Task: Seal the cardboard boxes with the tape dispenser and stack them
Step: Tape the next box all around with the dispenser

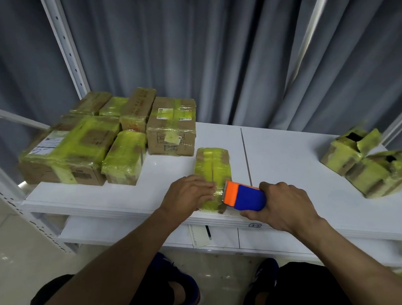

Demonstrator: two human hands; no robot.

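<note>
The person's right hand grips the tape dispenser, with the fingers wrapped round its blue part. Its orange end with the little teeth touches the near end of the small box. This box is covered in yellow tape and lies on the white table, close to the front edge. The left hand lies on the same end of the box. Its fingers are mostly flat, pressing down and gripping nothing.

To do this step well, the left hand should probably hold the box firm so it cannot slide. The dispenser should then run low along the slit down the middle of the top, so the tape sticks flat. The box sits near the edge, so a hard pull could tip it off. The left fingers are just beside the teeth, so care is needed.

Farther back on the left is a bunch of sealed boxes set side by side, likely where this one goes next. Well apart on the right lie open boxes with their flaps up. Behind everything hangs a grey curtain.
</note>
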